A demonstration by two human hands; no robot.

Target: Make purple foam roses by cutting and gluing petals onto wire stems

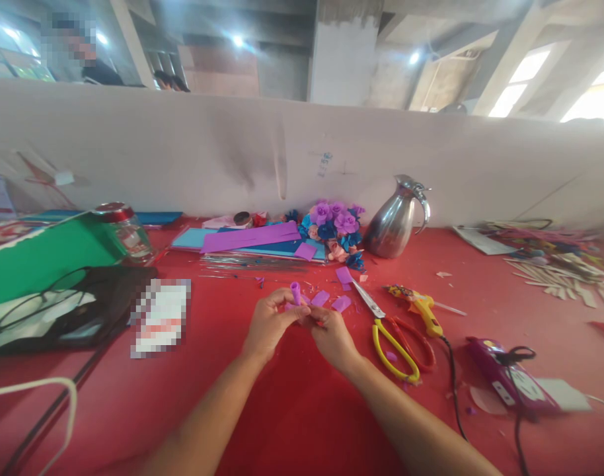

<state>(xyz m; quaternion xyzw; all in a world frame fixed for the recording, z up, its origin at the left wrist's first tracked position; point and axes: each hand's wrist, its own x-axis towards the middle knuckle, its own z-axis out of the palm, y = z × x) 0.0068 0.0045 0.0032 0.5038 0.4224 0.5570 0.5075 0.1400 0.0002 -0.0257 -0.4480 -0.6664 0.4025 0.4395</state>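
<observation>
My left hand (268, 325) is closed around a small rolled tube of purple paper (295, 292), which stands upright above the fingers. Beside it, my right hand (334, 337) is pinched, its fingertips meeting the left thumb at the base of the roll; the part between the fingertips is mostly hidden. Just beyond the hands lie cut purple paper pieces (341, 303). Scissors (377, 313) with one yellow and one red handle rest open to the right, their blades pointing at another purple piece (344, 278). A yellow glue gun (427, 316) lies past them.
Behind the hands are purple paper strips (252, 237), thin wires (252, 266) and a bunch of paper flowers (332, 223). A steel jug (394, 225) stands near the partition. A purple power strip (513, 380) with cords lies right; a red-lidded jar (128, 235) and green box (49, 264) are left.
</observation>
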